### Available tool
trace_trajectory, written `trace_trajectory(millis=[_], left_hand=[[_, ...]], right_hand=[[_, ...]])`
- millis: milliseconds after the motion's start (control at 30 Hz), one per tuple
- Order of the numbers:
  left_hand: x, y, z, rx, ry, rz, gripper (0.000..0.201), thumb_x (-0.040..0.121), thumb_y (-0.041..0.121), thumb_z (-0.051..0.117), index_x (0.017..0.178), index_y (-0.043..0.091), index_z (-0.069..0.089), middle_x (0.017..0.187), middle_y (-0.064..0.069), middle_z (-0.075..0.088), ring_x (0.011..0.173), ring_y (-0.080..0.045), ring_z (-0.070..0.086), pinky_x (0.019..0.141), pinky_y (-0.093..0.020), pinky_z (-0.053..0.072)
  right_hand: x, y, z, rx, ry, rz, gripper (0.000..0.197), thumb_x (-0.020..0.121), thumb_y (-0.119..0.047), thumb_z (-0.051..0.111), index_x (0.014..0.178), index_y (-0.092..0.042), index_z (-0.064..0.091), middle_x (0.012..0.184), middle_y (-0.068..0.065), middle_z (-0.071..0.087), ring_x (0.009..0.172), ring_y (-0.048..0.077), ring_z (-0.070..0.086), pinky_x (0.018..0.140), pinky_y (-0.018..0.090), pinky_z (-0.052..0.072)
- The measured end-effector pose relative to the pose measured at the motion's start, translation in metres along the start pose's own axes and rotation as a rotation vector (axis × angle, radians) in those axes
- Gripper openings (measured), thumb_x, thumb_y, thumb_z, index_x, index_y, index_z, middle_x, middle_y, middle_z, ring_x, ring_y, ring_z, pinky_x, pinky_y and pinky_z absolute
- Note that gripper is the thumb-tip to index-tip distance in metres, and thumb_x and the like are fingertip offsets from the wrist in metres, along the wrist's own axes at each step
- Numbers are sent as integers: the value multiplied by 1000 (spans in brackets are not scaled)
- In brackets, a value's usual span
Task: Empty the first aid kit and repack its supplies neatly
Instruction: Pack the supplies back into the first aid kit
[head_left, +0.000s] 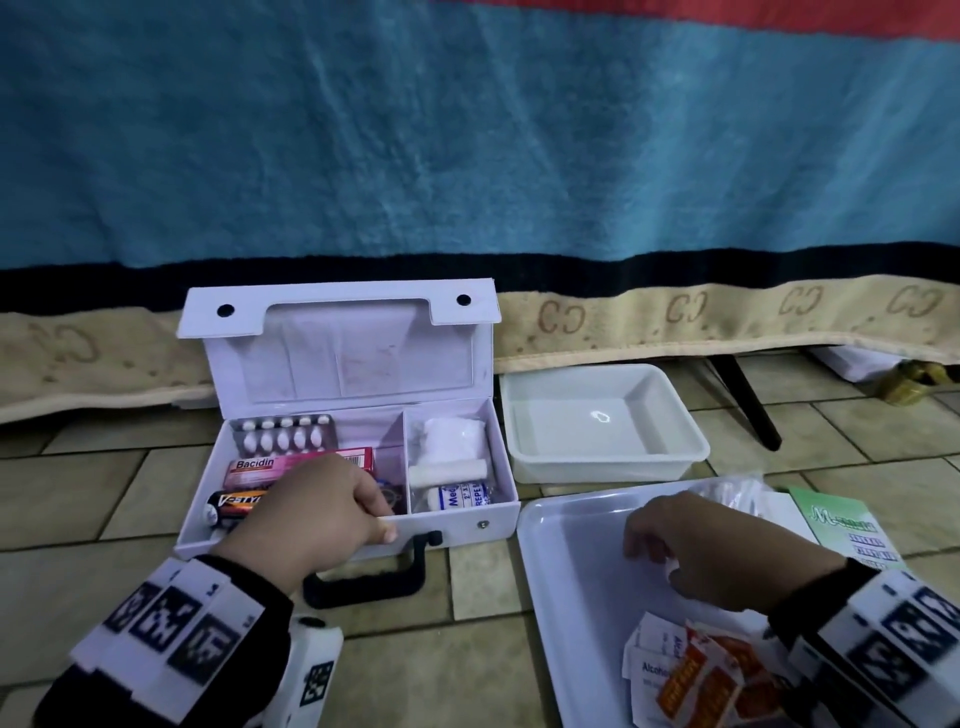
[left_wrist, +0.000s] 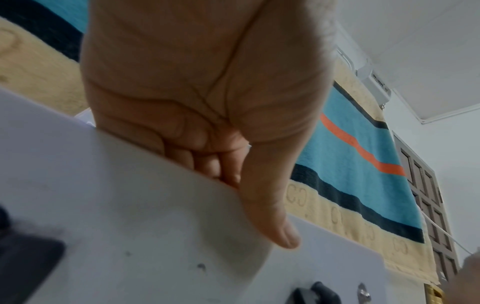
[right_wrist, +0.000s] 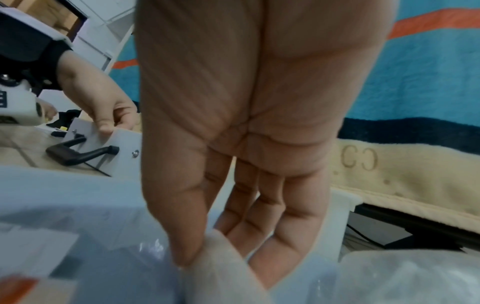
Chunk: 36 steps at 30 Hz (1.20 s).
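Note:
The white first aid kit (head_left: 467, 525) stands open on the tiled floor, lid up. Its left compartment holds a blister pack (head_left: 283, 434), a pink Bacidin box (head_left: 275, 467) and a black tube (head_left: 234, 506). The right compartment holds gauze (head_left: 452, 434), a white roll (head_left: 447, 470) and a crepe bandage (head_left: 462, 496). My left hand (head_left: 332, 512) grips the kit's front wall (left_wrist: 130, 205), fingers inside and thumb outside. Over the large white tray (head_left: 571, 571), my right hand (head_left: 711, 551) pinches a small whitish packet (right_wrist: 223, 267) between thumb and fingers.
Alcohol pads (head_left: 652, 660) and orange sachets (head_left: 696, 686) lie at the large tray's near end. A smaller white tray (head_left: 608, 462) sits behind it. A clear plastic bag (head_left: 732, 493) and a green leaflet (head_left: 847, 525) lie to the right. A blue blanket (head_left: 467, 156) hangs behind.

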<state>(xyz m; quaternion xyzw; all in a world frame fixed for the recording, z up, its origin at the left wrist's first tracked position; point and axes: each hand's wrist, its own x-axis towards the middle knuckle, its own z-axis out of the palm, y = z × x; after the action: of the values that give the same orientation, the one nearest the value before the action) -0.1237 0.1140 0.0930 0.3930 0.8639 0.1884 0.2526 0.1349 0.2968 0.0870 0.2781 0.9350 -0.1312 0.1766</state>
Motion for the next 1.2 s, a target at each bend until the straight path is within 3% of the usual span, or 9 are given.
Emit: trace_trajectory(millis=[167,300,400,500,600,667,867,1000,1200], left_hand=[[1,0,-1,6,-14,-9,25,67,25,83,51,31,65,58,12,63,61,-7,58,61,-20,43],[0,0,-1,16,-26,-6,25,69,26,82,54,32,64,63,11,64,67,-9,61,65,-21,46],[-1,0,-1,13,-22,0,24,70,26,81,55,31,63,63,12,63,67,-9,60,63,-21,45],[-1,0,0,15,-8,3,23,70,27,81,56,31,63,65,13,63,69,-9,61,67,-22,47],[-2,0,0,12,-3,-2,25,70,27,81,53,31,63,63,14,61,70,-10,61,68,-22,48],[-2,0,0,4,-7,0,27,70,27,81,52,32,62,62,14,61,70,-10,61,66,-22,46],[0,-3,2,-4,6,6,29,68,27,82,49,30,61,59,13,60,64,-9,59,59,-20,40],[1,-3,2,-7,3,6,28,69,27,82,51,30,61,60,14,60,65,-9,58,60,-20,40],[1,-3,2,4,4,7,27,69,28,82,52,30,61,61,13,60,67,-10,58,62,-20,41]], right_hand=[[8,0,-11,-32,22,28,33,76,-8,58,95,-34,53,83,-18,40,69,-5,40,59,7,32],[12,-7,-6,-94,-17,75,30,77,-8,55,85,-35,43,77,-20,30,74,2,42,55,10,31],[14,-17,-22,-36,27,96,30,73,-9,60,74,-35,47,76,-17,38,74,10,53,58,13,42],[18,-42,-53,127,264,15,20,72,-13,67,87,-27,66,72,-12,56,65,-1,57,58,10,47],[28,-84,-73,471,522,-117,14,73,-12,71,87,-15,71,92,0,68,78,9,69,76,27,58],[40,-113,-74,447,561,-201,18,73,-8,68,91,-8,73,99,6,66,84,17,69,83,31,56],[80,-152,-41,7,353,-215,26,88,-9,53,111,-13,64,114,10,57,105,26,57,80,27,41],[80,-154,-43,96,339,-164,20,91,-18,54,109,-12,61,102,10,66,88,24,58,67,24,36],[77,-153,-40,156,308,-163,19,89,-21,57,106,-14,59,106,9,64,99,26,60,71,25,38]])
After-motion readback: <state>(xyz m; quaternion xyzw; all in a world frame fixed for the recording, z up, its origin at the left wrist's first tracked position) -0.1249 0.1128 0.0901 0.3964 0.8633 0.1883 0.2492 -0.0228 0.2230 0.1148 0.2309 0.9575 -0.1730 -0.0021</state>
